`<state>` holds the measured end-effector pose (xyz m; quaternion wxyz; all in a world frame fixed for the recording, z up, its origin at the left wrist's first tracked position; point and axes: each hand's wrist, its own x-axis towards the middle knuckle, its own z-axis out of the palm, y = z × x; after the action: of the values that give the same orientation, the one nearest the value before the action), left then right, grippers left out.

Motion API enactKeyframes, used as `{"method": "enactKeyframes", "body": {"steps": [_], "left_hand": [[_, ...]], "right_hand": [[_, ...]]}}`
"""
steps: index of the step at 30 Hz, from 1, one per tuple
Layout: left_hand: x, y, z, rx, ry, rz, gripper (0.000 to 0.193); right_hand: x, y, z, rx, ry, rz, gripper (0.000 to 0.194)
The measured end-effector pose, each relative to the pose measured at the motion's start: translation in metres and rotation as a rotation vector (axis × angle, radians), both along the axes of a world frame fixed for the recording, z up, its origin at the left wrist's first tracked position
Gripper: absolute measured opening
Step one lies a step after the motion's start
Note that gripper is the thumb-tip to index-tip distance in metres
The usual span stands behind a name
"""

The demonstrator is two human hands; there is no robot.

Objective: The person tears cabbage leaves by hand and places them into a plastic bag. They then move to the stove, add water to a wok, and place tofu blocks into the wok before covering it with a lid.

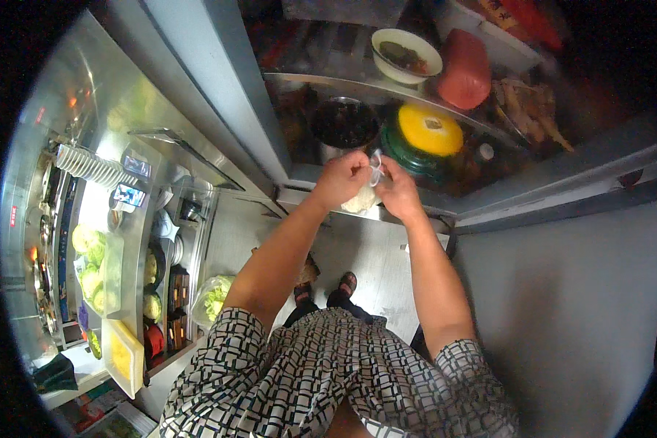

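Observation:
Both hands meet at the knotted top of a small clear plastic bag [362, 200] with pale, whitish contents. My left hand [341, 175] pinches the bag's twisted neck from the left. On the other side, the fingers of my right hand [400, 191] hold the same neck. A white loop of plastic sticks up between them. Just beyond the hands is the lower shelf of an open cabinet, perhaps a refrigerator, with a dark-filled metal pot [346, 123] and a round yellow lid [430, 130] over a green container.
The upper shelf [328, 78] bears a white bowl of food [407, 56] and a reddish wrapped roll [465, 70]. An open grey door [564, 306] stands at right. At left, a steel counter holds green vegetables [90, 268], stacked bowls [90, 164] and a yellow tray [121, 353].

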<state>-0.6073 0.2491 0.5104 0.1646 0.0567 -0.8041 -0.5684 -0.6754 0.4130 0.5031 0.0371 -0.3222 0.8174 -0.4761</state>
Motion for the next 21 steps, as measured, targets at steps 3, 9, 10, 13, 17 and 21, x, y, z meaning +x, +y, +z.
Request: {"method": "enactKeyframes", "body": {"steps": [3, 9, 10, 13, 17, 21], "left_hand": [[0.014, -0.016, 0.004, -0.124, -0.18, -0.016, 0.016], [0.027, -0.024, -0.011, 0.021, 0.08, 0.381, 0.03], [0.027, -0.021, -0.003, 0.098, 0.086, 0.469, 0.033], [0.033, -0.008, 0.034, 0.084, 0.028, 0.647, 0.043], [0.057, -0.013, 0.042, 0.725, -0.17, 0.411, 0.041], [0.064, -0.006, 0.032, 1.026, -0.007, 0.081, 0.039]], "right_hand": [[-0.004, 0.002, -0.009, 0.105, 0.011, -0.172, 0.04], [0.0, 0.002, -0.013, -0.171, -0.2, -0.256, 0.019], [0.002, 0.002, -0.007, -0.209, -0.276, -0.269, 0.02], [-0.007, 0.017, -0.015, -0.319, -0.38, -0.305, 0.025], [0.001, 0.025, -0.003, -0.384, -0.539, -0.361, 0.028], [0.008, 0.027, 0.011, -0.416, -0.508, -0.382, 0.021]]}}
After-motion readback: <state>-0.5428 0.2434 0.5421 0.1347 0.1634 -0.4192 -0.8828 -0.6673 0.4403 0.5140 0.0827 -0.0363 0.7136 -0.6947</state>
